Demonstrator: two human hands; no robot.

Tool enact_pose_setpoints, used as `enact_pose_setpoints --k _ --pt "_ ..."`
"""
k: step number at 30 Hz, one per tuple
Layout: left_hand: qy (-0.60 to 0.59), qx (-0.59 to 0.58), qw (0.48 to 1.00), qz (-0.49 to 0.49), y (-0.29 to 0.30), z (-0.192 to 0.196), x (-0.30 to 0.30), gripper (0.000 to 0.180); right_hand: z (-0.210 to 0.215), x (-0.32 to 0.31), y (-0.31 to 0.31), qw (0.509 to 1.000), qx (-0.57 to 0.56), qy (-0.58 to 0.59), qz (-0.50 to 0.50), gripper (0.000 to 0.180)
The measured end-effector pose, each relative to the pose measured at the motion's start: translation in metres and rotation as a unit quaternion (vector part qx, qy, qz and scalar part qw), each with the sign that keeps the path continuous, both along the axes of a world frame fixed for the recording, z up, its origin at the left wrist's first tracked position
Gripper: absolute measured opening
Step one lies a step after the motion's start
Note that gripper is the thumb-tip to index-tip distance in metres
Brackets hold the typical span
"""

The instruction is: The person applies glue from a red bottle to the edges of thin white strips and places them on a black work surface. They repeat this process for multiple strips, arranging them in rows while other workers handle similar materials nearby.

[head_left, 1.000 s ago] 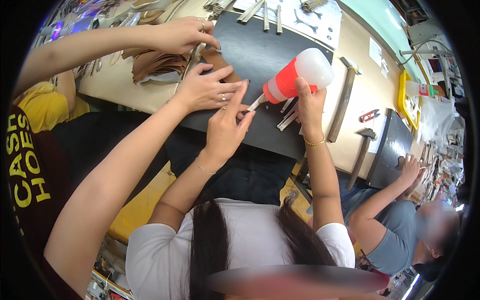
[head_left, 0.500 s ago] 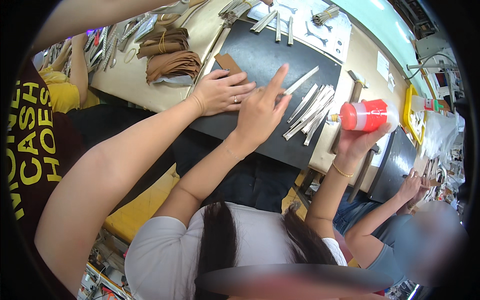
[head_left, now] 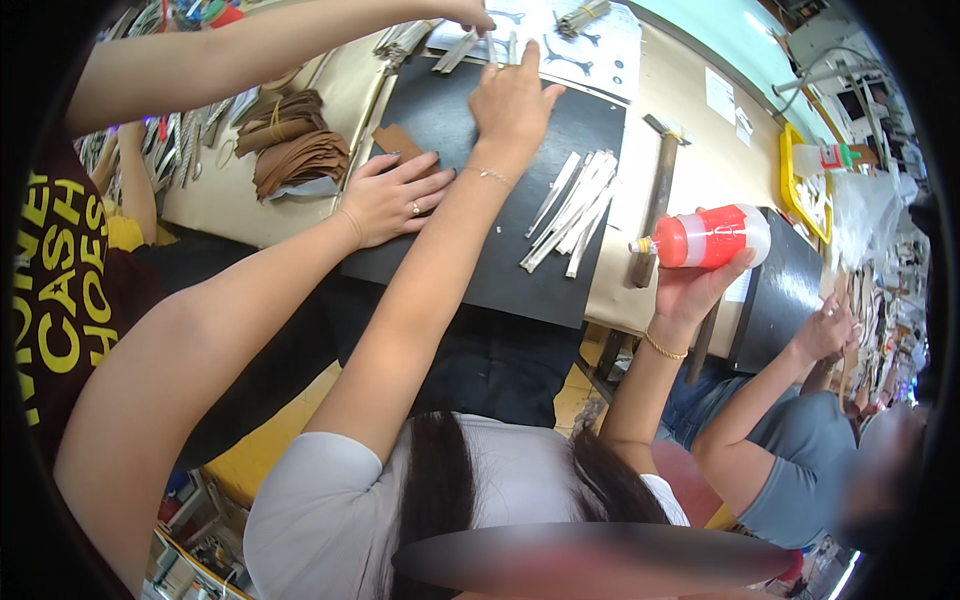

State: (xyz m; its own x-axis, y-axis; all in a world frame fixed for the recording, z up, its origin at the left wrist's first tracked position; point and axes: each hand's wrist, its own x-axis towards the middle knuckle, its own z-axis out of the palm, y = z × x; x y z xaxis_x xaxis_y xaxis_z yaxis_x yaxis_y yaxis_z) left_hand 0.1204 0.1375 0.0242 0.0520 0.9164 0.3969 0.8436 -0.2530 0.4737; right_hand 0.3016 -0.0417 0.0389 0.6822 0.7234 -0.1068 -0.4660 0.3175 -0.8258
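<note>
My right hand (head_left: 692, 290) grips a squeeze bottle (head_left: 712, 237) with a red wrap and a small nozzle, held up over the table's right part. My left hand (head_left: 508, 112) reaches over the far part of a black mat (head_left: 520, 300). Its index finger is stretched out and the thumb stands apart; the other fingers are partly hidden. Just past that fingertip lies a narrow pale strip (head_left: 513, 45). A pile of pale strips (head_left: 575, 215) lies on the mat between my two hands.
Left of me, a co-worker's hand (head_left: 395, 200) lies flat by a brown leather piece (head_left: 398, 143). Their other hand (head_left: 470, 12) is among strips at the far edge. Brown bundles (head_left: 298, 155), a printed sheet (head_left: 605, 60), a hammer (head_left: 656, 185) and a yellow tray (head_left: 793, 190) surround the mat.
My left hand has moved away from me toward the far strips. The single strip beside its thumb no longer shows there. The co-worker's other hand reaches further in; my right hand still holds the bottle.
</note>
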Motion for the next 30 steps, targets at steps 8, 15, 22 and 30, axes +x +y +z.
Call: enact_pose_setpoints --k 8,15,22,30 --pt "-0.029 -0.129 0.979 -0.152 -0.095 -0.003 -0.03 0.029 0.001 0.008 -0.011 1.0 0.004 -0.009 0.003 0.072" --pt "-0.039 -0.147 0.975 -0.165 -0.133 -0.005 -0.051 0.029 0.0 -0.003 -0.007 1.0 0.004 0.006 0.015 0.073" --pt "-0.013 -0.109 0.98 -0.165 -0.14 -0.015 -0.041 0.01 0.006 -0.01 -0.005 1.0 0.001 -0.015 0.008 0.074" --pt "-0.159 -0.177 0.964 -0.119 -0.137 -0.007 -0.065 0.013 0.005 -0.01 -0.004 1.0 -0.017 -0.007 0.006 0.072"
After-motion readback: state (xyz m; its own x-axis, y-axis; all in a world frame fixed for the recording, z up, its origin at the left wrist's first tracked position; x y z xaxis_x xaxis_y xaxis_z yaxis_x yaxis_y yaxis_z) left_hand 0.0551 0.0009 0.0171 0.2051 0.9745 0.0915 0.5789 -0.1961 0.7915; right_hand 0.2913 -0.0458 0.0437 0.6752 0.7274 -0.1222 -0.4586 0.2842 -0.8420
